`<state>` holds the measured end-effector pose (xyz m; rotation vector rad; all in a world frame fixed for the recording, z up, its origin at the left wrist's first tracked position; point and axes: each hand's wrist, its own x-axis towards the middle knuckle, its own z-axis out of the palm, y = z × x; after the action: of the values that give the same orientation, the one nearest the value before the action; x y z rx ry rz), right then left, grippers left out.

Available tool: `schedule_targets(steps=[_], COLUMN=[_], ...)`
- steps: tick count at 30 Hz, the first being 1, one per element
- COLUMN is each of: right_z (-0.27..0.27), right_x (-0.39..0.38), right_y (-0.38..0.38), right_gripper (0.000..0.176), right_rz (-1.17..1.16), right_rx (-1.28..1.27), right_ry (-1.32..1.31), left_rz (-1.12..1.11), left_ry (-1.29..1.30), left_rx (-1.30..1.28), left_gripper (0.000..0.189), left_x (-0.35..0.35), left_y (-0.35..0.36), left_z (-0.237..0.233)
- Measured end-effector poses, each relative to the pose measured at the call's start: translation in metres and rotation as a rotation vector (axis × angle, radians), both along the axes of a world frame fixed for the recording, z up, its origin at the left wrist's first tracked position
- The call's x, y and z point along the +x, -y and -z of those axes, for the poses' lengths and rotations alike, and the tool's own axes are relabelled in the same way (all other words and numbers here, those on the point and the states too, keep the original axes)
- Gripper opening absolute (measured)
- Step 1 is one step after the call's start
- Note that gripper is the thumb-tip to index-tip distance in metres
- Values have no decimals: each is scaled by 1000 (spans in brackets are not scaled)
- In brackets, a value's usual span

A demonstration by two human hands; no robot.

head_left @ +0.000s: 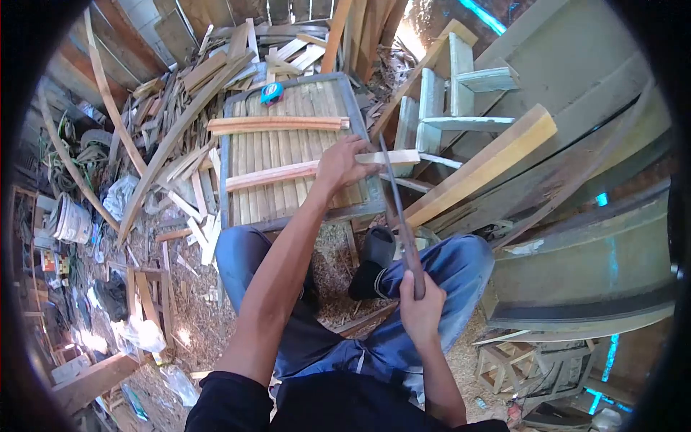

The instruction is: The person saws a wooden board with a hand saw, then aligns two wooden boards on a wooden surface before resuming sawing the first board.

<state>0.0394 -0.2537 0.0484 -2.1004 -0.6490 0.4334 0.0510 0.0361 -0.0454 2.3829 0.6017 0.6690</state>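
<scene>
My left hand point(344, 164) is wrapped over a narrow wooden strip point(277, 173) that lies across a slatted panel point(288, 205) with a grey frame. The strip's right end sticks out past the panel's right edge. In my right hand point(422, 302) is the handle of a long, thin-bladed saw point(398, 205). Its blade points up and away, crossing the strip to the right of my left hand. The saw's teeth are too small to make out. A second strip point(277, 125) rests farther up the panel, near a teal tape measure point(271, 93).
Scrap wood point(216, 72) is piled behind and left of the panel. A thick beam point(482, 165) slants up at the right, beside a whitish wooden frame point(450, 93). A white bucket point(72, 219) stands far left. Shavings cover the floor point(201, 295).
</scene>
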Motion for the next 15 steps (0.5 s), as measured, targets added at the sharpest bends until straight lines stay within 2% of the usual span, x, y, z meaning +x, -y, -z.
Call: schedule_targets(steps=[4,8,10,11,13,15], right_z=[12,25,22,17,16,10], right_x=[25,51,50,44,27,8], right_y=[-41,-91,-90,-81,-54,-19], right_gripper=[30,34,33,33,30,25], right_rz=[-20,-10,-56,-42,-7,1], right_rx=[49,128,62,96,187,91], right_ry=[69,123,111,83,166,53], left_rz=[15,16,35,71,55,18], left_ry=[-142,-75,-116,-97,-126,-147], left_rx=[-32,-142,-214,-161,-213,-277], left_gripper=[40,38,39,40,41,42], left_x=[0,2,2,2,1,-2], left_y=[-2,-3,-6,-8,-5,-3], left_z=[-14,-10,-7,-2,-11,-15])
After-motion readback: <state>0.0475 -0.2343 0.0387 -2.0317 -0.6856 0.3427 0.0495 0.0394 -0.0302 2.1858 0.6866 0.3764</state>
